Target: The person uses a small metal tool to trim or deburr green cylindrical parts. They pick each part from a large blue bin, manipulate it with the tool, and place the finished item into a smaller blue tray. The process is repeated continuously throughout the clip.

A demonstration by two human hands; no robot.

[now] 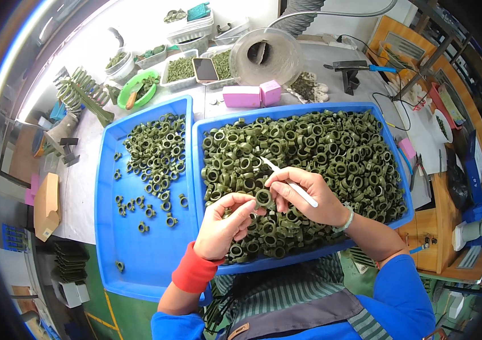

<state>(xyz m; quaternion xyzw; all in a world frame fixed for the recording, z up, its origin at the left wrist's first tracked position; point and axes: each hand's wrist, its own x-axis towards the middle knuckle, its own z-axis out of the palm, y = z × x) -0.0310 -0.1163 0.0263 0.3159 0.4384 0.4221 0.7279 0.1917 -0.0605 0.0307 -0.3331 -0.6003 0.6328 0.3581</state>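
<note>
Above the heaped blue tray point(241, 265) at the right, my left hand point(218, 229) is closed, its thumb and fingertips pinching a small dark green ring point(263, 198) with a tab. My right hand point(312, 198) grips a slim white pen-like tool point(303, 194), whose tip points up and left over the heap. The right fingertips are close beside the ring; whether they touch it I cannot tell. Many like green rings point(332, 153) fill this tray. A second blue tray point(133, 277), to the left, has fewer rings point(159, 147) spread in its upper part.
Behind the trays are pink blocks point(242, 97), a phone point(205, 69) on tubs of green parts, a green basket point(138, 89) and a clear funnel-shaped hood point(266, 58). A cardboard piece point(47, 207) stands at the left. Pliers point(421, 173) lie right of the trays.
</note>
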